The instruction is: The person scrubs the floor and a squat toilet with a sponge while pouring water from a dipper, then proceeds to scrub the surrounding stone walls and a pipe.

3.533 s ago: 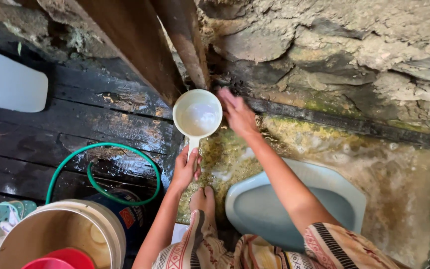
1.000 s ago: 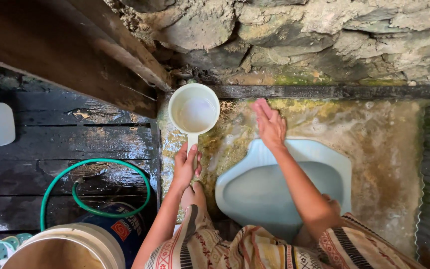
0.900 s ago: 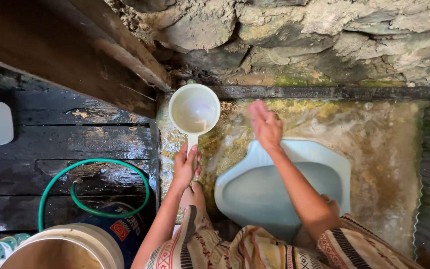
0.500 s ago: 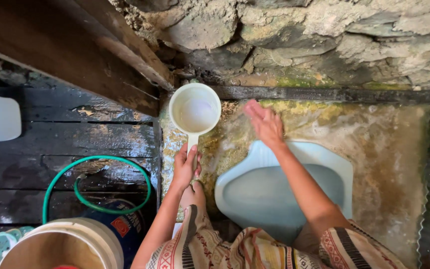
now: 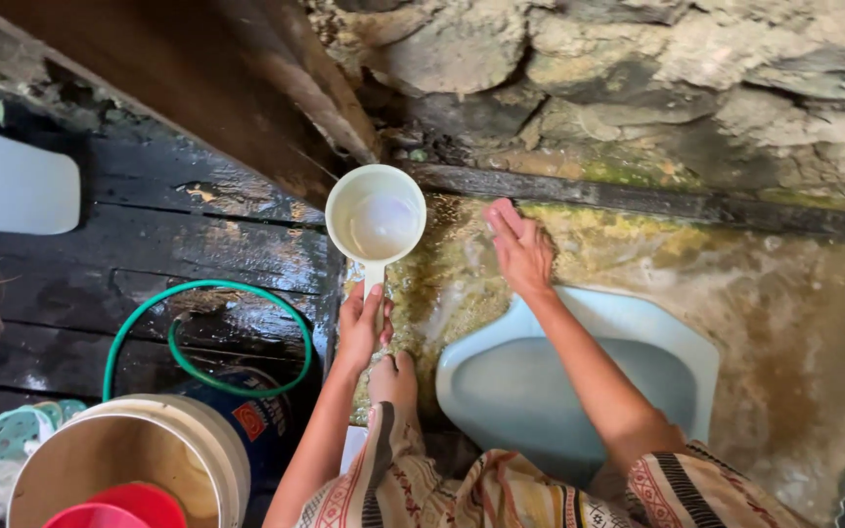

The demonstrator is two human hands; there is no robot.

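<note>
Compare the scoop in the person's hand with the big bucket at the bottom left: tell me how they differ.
The scoop is small and off-white, with a long handle gripped by the left hand; the bucket is far bigger and nobody touches it. The scoop is held over the wet concrete floor and holds a little clear water; the bucket stands on the dark boards with something red inside. Both are round and open-topped.

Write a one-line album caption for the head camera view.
Left hand holds a white water scoop while the right hand presses the wet floor beside a pale blue squat pan.
</note>
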